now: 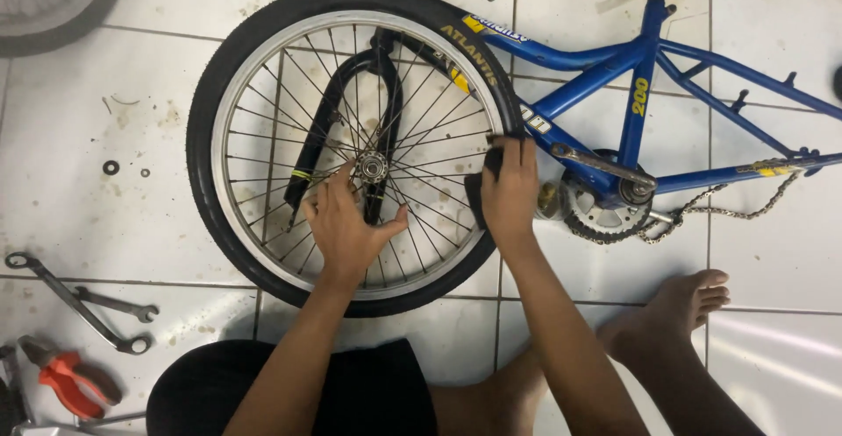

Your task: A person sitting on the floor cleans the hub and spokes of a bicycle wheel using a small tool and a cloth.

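A bicycle wheel with a black tyre [206, 138] and silver spokes lies flat on the white tiled floor, over a black fork [326, 120]. My left hand [346, 225] rests on the spokes beside the hub [371, 167], fingers spread around it. My right hand [510, 192] grips the tyre and rim at the wheel's right side. A blue bicycle frame [645, 72] lies to the right, with its crank, chainring [596, 212] and a loose chain [728, 203].
Two spanners [79, 300] and red-handled pliers [66, 379] lie on the floor at lower left. A small washer [110, 167] sits left of the wheel. Another wheel [48, 2] shows at top left. My bare foot [688, 300] rests at lower right.
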